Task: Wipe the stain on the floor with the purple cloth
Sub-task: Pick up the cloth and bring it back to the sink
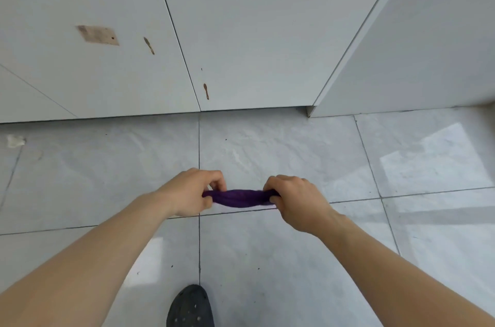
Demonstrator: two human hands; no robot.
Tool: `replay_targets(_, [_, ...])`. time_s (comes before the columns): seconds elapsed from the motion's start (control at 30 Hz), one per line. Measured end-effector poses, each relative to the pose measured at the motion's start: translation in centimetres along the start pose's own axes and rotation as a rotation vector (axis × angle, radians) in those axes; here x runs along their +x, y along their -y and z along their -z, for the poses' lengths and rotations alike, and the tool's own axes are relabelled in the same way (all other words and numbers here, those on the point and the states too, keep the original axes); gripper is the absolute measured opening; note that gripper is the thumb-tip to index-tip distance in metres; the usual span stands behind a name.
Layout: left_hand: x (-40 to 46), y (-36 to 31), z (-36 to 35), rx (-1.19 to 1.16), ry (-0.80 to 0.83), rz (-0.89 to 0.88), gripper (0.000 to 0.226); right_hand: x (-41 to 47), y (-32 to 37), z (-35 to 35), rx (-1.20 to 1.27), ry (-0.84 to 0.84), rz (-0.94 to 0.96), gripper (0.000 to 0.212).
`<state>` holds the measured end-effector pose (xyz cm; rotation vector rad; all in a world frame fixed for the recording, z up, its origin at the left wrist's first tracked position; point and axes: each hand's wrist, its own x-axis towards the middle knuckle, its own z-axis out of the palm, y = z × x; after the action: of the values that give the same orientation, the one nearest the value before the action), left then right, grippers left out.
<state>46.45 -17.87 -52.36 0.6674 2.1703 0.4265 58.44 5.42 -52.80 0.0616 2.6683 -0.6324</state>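
A purple cloth is bunched into a short roll and stretched between both hands, held above the grey tiled floor. My left hand pinches its left end and my right hand grips its right end. A pale whitish smear shows on the tile just beyond the cloth; I cannot tell whether it is the stain or the tile's marbling. A small white patch lies on the floor at the far left.
White cabinet panels rise straight ahead, with brown drip marks and a brown rectangular patch. Another white panel juts out on the right. A dark perforated shoe stands at the bottom centre.
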Motion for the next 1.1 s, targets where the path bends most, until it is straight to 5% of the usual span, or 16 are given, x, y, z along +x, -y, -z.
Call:
replay_targets(0.7, [-35.1, -31.0, 39.8, 0.104, -0.39, -0.05, 0.041, -20.1, 26.3, 52.3, -0.098, -0.313, -0.037, 0.023])
replay_targets(1.1, [-46.8, -40.5, 53.5, 0.143, -0.599, -0.183, 0.039, -26.1, 35.7, 68.6, -0.072, -0.456, -0.043, 0.023])
